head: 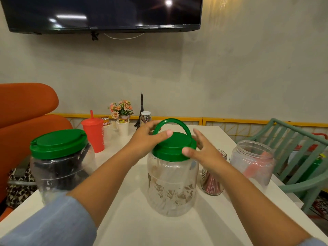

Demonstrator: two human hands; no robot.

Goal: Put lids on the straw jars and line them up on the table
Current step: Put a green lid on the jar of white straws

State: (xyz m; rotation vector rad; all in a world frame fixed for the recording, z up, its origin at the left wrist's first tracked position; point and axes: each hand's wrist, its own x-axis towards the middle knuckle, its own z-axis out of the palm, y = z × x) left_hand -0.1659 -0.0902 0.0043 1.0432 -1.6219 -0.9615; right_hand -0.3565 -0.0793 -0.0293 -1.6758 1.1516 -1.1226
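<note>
Seating the lid (174, 148) on the middle jar (172, 183) at mid-table, my left hand (147, 137) curls over its rim, my right hand (205, 151) spread, thumb on the rim; next, I judge, a tightening twist, then the open jar (252, 162).

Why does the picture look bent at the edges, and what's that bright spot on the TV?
Head view: the wide lens bows the TV and the edges of the table; the spot is a light's glare on the dark screen; the open jar at right is blurred.
</note>
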